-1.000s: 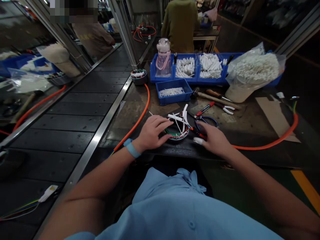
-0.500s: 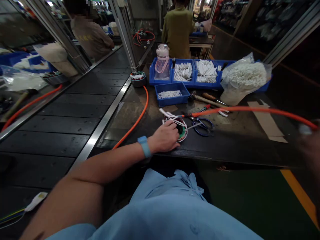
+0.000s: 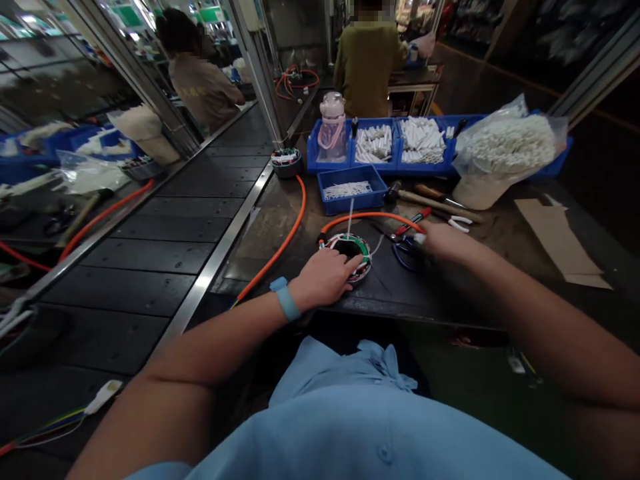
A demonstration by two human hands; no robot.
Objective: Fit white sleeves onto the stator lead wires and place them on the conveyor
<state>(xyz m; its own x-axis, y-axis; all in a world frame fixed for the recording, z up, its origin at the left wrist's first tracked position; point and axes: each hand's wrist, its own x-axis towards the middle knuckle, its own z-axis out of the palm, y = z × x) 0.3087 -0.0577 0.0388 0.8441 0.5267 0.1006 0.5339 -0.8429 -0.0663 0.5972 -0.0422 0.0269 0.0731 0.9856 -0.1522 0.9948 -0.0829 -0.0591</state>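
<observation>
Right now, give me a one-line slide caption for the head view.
Left hand steadies a round wound coil on the bench while right hand grips an orange cable arching over it.

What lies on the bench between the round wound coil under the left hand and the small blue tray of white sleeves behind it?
In the head view, an orange cable arcs between the round wound coil and the small blue tray; a thin white lead stands there too.

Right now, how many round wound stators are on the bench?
2. One stator sits at the near bench edge under the left hand; the second stator sits farther back, left of the blue bins. Others may be hidden.
</observation>
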